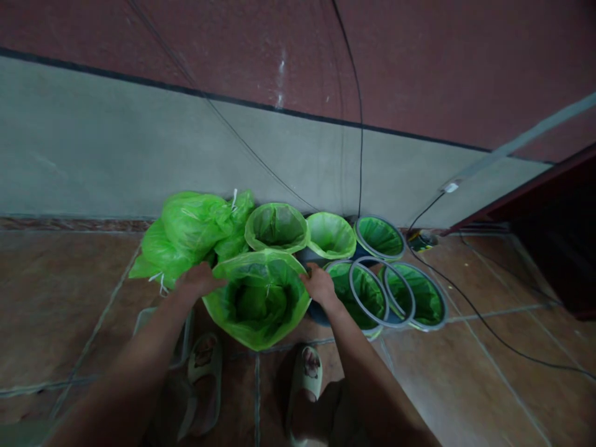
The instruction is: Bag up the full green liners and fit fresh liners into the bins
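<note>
The left hand [198,280] is closed on the left edge of a green bin liner [254,273], its fingertips blurred; the right hand [320,284] grips the opposite edge, fingers curled over the rim. The liner's open mouth lies directly between them, spread roughly level, and in this view reads widest along the line from hand to hand, with neither hand clearly nearer its middle. A loose grey ring [351,287] sits off to the right, across the tops of the left front bin [338,279] and right front bin [435,292], so the right hand is plainly nearer to it. Beyond the liner, three more lined bins [331,233] stand along the wall [298,161], while knotted green bags [193,226] are heaped on the far side of the left hand
</note>
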`<state>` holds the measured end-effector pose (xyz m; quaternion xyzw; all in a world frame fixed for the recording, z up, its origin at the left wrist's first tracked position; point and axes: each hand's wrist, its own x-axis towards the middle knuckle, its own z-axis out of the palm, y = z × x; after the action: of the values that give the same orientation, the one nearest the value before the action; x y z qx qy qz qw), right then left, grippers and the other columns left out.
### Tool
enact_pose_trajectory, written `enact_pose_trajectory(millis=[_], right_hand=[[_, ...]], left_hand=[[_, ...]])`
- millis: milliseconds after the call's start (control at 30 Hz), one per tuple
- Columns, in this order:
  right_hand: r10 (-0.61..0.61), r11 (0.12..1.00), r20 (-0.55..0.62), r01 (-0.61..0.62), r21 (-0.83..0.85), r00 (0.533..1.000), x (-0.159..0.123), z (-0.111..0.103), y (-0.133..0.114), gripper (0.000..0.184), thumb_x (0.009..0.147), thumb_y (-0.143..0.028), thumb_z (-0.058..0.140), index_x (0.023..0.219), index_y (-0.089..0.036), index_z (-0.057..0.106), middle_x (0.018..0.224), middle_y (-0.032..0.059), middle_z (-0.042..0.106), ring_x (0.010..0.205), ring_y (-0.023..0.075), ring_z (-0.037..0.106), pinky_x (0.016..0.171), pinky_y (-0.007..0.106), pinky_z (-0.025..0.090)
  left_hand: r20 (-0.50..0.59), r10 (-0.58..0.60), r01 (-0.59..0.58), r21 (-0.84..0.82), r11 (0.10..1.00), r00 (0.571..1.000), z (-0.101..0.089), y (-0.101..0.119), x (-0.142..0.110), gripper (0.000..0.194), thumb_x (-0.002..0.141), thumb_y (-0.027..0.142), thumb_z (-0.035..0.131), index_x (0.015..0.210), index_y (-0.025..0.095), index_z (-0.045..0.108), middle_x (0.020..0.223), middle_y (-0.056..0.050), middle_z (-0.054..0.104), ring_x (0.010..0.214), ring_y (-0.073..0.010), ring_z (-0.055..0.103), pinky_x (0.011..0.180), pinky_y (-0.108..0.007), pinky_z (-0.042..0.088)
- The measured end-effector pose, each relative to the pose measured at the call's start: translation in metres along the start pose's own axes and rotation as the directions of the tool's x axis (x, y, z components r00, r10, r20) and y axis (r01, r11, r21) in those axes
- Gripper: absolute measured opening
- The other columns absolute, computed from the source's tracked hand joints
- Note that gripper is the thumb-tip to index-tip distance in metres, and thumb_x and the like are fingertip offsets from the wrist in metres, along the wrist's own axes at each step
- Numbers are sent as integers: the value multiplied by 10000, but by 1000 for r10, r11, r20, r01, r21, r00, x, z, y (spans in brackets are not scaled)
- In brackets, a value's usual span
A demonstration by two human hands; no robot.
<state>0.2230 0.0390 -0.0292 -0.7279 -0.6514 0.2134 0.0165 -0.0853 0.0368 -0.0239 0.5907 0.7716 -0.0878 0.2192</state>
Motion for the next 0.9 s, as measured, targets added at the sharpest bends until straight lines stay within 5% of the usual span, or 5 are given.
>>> enact_pose_trajectory(millis=[100, 233, 467, 733, 900], right_hand=[[-3, 998, 21, 4, -70, 1000, -1, 1, -6, 279, 889, -275, 466, 1009, -179, 699, 1003, 126, 721, 970, 238, 653, 797, 288, 437], [-100, 992, 20, 101, -70, 995, -8, -2, -11, 243, 841, -226, 496, 867, -186, 734, 923, 111, 729, 883, 216, 649, 741, 272, 414], [-265, 937, 104, 230, 264, 959, -19, -4, 0, 197, 772, -229, 542, 648, -160, 679, 566, 5, 606, 569, 118, 525, 552, 228, 334], [-252, 731, 183, 63, 680, 950, -20, 9, -1, 172, 722, -286, 606, 600, -164, 610, 473, -36, 533, 459, 89, 469, 471, 202, 342], [-239, 526, 244, -86, 846, 940, -29, -4, -10, 203, 675, -341, 697, 649, -156, 618, 529, -34, 568, 478, 84, 511, 513, 211, 435]], left_hand=[[115, 25, -35, 86, 996, 993, -2, -1, -5, 336, 759, 353, 573, 920, 92, 711, 953, -186, 723, 909, -315, 682, 703, -334, 531], [61, 52, -59, 127, 990, 997, -7, 4, -7, 285, 784, 194, 470, 888, 100, 718, 993, -190, 714, 954, -309, 674, 725, -328, 523], [-30, 105, -100, 128, 987, 994, -16, 12, -5, 325, 799, 233, 427, 924, 139, 712, 1012, -150, 715, 965, -283, 664, 770, -314, 508], [-81, 237, -237, 7, 971, 968, -31, 23, -17, 284, 766, 250, 438, 672, 168, 693, 651, -66, 673, 728, -215, 651, 658, -262, 462], [-280, 160, -239, -276, 931, 947, -46, 17, -19, 263, 741, 321, 468, 567, 179, 604, 469, 2, 510, 557, -169, 555, 536, -242, 385]])
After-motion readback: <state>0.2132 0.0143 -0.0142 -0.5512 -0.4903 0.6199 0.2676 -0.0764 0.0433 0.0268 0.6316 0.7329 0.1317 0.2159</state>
